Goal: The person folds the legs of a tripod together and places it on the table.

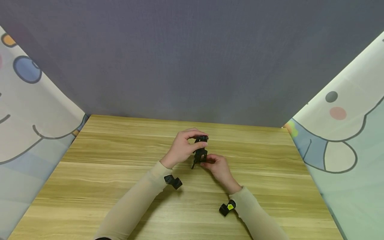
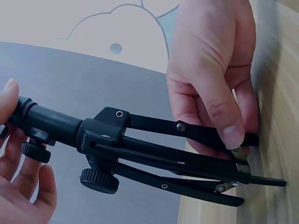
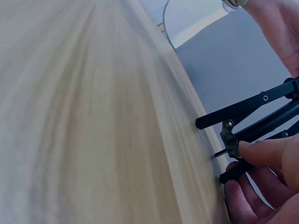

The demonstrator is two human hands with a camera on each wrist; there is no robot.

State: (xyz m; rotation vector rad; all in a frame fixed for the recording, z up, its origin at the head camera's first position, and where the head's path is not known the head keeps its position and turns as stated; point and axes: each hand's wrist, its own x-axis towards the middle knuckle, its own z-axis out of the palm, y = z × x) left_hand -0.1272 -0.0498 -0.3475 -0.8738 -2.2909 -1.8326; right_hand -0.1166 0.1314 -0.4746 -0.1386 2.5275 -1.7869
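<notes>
A black tripod [image 1: 200, 154] with folded-in legs stands over the table between the two hands. My left hand [image 1: 181, 146] grips its upper shaft, with fingers and thumb on either side in the head view. In the left wrist view, two ribbed knobs show, one on the shaft and a larger knob [image 2: 99, 181] on the collar. My right hand [image 1: 221, 169] pinches the lower end of one leg, thumb by a small metal brace [image 3: 229, 139] that links the legs. The leg tips are close to the tabletop, and the legs are only slightly spread.
The wood-grain table [image 1: 120, 146] extends around both hands, with a grey panel [image 1: 192, 60] along its far edge. Cartoon-printed curtains [image 1: 345, 130] flank it on both sides. A small black camera [image 1: 173, 181] sits on each sleeve near the wrist.
</notes>
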